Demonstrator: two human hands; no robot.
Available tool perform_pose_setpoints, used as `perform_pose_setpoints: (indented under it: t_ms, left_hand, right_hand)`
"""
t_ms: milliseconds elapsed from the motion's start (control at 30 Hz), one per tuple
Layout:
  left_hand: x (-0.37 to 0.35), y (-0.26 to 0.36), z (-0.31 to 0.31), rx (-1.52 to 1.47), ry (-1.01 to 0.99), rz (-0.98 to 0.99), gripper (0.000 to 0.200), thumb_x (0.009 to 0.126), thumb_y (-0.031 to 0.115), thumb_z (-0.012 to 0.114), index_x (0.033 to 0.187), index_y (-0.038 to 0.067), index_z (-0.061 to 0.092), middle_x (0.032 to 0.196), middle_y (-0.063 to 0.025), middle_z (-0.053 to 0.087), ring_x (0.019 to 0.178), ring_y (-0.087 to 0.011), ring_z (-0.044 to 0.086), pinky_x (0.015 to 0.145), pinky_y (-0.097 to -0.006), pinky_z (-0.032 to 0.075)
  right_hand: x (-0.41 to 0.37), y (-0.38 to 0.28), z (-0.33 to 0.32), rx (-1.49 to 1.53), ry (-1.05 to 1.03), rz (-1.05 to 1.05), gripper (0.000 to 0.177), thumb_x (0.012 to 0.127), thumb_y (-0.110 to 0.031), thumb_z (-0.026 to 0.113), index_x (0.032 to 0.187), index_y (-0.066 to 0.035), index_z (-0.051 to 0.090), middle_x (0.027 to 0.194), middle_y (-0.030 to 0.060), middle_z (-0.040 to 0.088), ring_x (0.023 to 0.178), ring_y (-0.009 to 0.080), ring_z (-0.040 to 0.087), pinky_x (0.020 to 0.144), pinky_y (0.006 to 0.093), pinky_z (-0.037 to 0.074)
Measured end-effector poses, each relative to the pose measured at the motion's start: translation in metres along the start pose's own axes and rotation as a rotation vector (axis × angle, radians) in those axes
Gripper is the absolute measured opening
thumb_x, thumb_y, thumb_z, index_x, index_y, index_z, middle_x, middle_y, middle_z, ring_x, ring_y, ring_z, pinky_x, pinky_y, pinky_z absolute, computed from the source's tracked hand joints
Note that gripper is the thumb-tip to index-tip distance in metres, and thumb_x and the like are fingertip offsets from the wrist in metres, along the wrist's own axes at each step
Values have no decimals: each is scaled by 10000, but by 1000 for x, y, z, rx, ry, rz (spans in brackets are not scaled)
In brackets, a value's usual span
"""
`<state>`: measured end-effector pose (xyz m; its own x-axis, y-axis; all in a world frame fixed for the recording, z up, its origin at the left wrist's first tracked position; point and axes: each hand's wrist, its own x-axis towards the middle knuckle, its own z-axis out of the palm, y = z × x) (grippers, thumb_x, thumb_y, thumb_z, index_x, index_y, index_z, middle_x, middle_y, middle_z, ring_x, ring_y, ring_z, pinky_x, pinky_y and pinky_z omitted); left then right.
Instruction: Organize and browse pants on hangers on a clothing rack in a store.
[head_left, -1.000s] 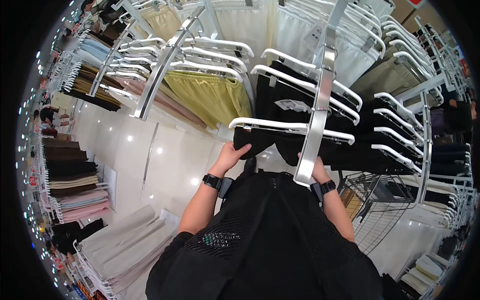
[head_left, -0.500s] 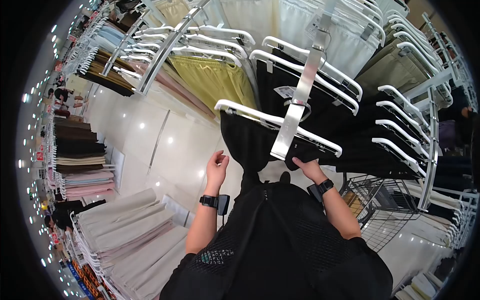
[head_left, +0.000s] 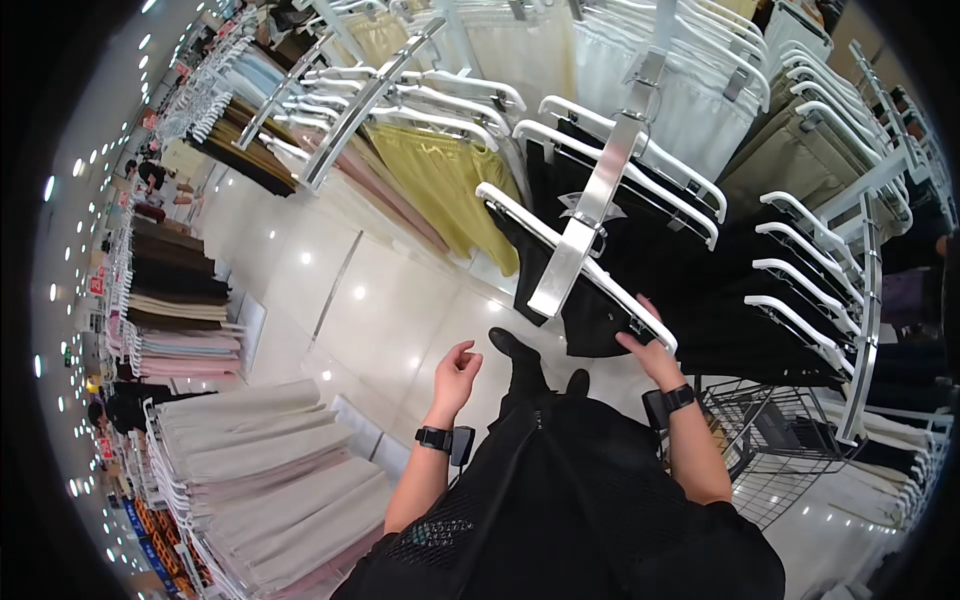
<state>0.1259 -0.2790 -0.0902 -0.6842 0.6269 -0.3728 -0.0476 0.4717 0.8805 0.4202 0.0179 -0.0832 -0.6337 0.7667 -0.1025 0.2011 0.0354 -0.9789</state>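
- Head view: black trousers (head_left: pixel 592 322), one pair, matt soft cloth, hung at centre on the nearest hanger of the rail, waist upward and cloth falling toward the floor.
- White clip hanger (head_left: pixel 522 218), one, smooth and slim with a downturned end, set slantwise from far left to near right above those trousers.
- Rail arm (head_left: pixel 570 265), flat polished metal bar, crossing over the hanger.
- Right hand (head_left: pixel 656 360), bare, gripping the trousers' near right corner between thumb and fingers at the hanger end; whether the hanger is pinched too, cannot tell.
- Left hand (head_left: pixel 457 378), bare, fingers loosely curled, holding nothing, above the floor and apart from the cloth.
- Wristbands, two, black, one (head_left: pixel 433 437) on the left wrist, the other on the right.
- Olive-yellow trousers (head_left: pixel 440 165), gathered waistband, far left of the black pair.
- White trousers (head_left: pixel 695 115), elasticated, finely puckered waist, far side.
- Wire trolley (head_left: pixel 785 465), open dark mesh, near right.
- Cream trousers (head_left: pixel 300 510), smooth, draped in overlapping layers, near left.
- Floor (head_left: pixel 385 300), pale glossy tiles reflecting spots of light.
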Motion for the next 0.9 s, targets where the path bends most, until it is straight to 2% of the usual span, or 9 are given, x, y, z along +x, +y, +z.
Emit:
perform_pose_setpoints:
  t_ms: [67,267,333,400,467,600,733,833,900]
  left_hand:
    - [6,31,-3,34,35,62,423,994,184,737,1362,-3,642,984,-60,748,880,-122,679,825,-291,549]
    - [-9,170,2,-114,-54,268,437,993,164,732,1393,21,626,1151,-86,733,1076,-151,674,943,-311,542]
    - [-24,233,8,-17,-131,572,483,984,175,731,1420,11,602,1288,-127,693,1201,-211,638,1007,-356,514]
    - [-34,285,10,160,-118,931,532,929,211,762,1403,14,621,1353,-166,666,1256,-289,625,1048,-402,497]
    - [-40,322,23,217,-102,1156,528,887,244,781,1352,25,663,1380,-180,654,1273,-348,617,1079,-441,484]
    - [-31,322,60,333,-97,1325,346,869,145,792,1188,26,728,1346,-152,675,1323,-390,597,1096,-497,496]
    - [-26,322,64,244,37,1414,195,850,40,780,1030,-19,735,1228,-150,725,1241,-380,667,1010,-469,575]
    - [-25,320,71,201,129,1423,173,853,29,781,1011,-26,737,1151,-135,754,1188,-343,706,972,-430,604]
    - [-24,320,75,186,166,1431,159,855,31,782,999,-21,741,1127,-127,764,1170,-333,718,959,-422,611]
  right_hand:
    - [2,-33,-12,190,11,7,994,786,50,862,1627,-65,344,1487,143,548,1292,221,605,1103,366,495]
    - [-8,-105,-45,257,22,-106,996,726,85,853,1602,-52,399,1471,153,577,1287,246,624,1105,371,498]
    - [-13,-128,-44,153,47,-110,821,766,78,828,1518,-24,515,1391,151,656,1261,231,650,1090,359,508]
    - [-15,-142,-38,132,67,-93,716,802,71,799,1472,-9,557,1350,149,682,1222,222,670,1061,358,527]
    - [-13,-164,-28,1,86,-153,533,851,41,754,1370,13,637,1259,136,720,1156,203,684,1006,331,530]
    - [-3,-164,-22,-151,114,-357,337,902,-4,693,1234,52,689,1165,140,719,1070,237,683,978,342,515]
    - [7,-146,-27,-88,84,-369,303,970,-58,645,1242,70,679,1163,146,713,1060,233,674,968,346,513]
    - [15,-134,-29,-65,110,-293,318,1064,-146,620,1278,85,662,1175,129,712,1043,180,645,939,330,515]
    - [26,-131,-31,-47,116,-312,325,1071,-153,616,1288,85,658,1181,131,713,1046,181,647,942,327,514]
